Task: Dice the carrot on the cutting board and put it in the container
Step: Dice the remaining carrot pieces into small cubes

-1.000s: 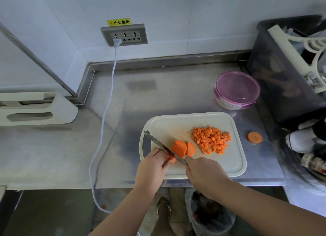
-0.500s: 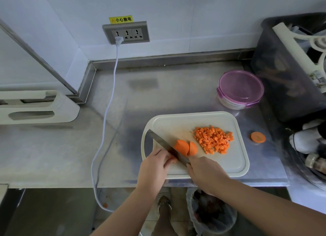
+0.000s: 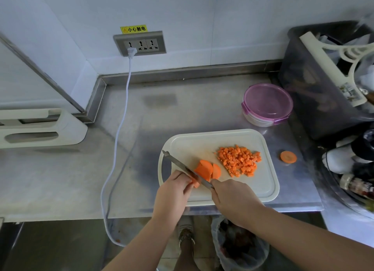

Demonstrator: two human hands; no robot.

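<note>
Gripping steel knife (image 3: 183, 168) in right hand (image 3: 232, 203), pinching orange carrot chunk (image 3: 196, 184) between fingers of left hand (image 3: 174, 191) on white plastic cutting board (image 3: 202, 143); diced heap (image 3: 238, 161) at three o'clock.

- We cannot see the knife (image 3: 180, 165) handle; the right hand (image 3: 232, 202) wraps it.
- Left hand (image 3: 172, 193) and blade hide most of the carrot (image 3: 196, 184) end.
- The bin (image 3: 307, 84) runs off the right edge; we cannot make out its dark contents.
</note>
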